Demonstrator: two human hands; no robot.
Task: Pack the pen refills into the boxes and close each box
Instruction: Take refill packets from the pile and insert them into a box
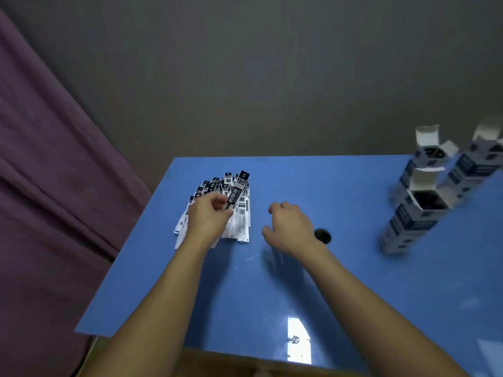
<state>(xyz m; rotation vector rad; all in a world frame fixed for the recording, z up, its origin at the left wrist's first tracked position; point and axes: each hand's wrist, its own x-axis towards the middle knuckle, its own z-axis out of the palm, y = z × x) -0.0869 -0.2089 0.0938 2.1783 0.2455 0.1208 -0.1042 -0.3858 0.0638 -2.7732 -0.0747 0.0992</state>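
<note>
Two bare forearms reach out over the blue worktop point(353, 281). On the left, the left hand point(208, 217) has its grip closed around one packaged pen refill point(237, 192), fingers and thumb pinching its lower part so it tilts up above the pile of pen refills point(217, 210) fanned out on the worktop beneath. Just beside it, the right hand point(290, 227) hovers with loosely curled fingers, its grip holding nothing. A dark round hole point(323, 235) lies by that wrist. Well apart, at the right edge, three boxes point(411, 213) stand upright, top flaps open.
</note>
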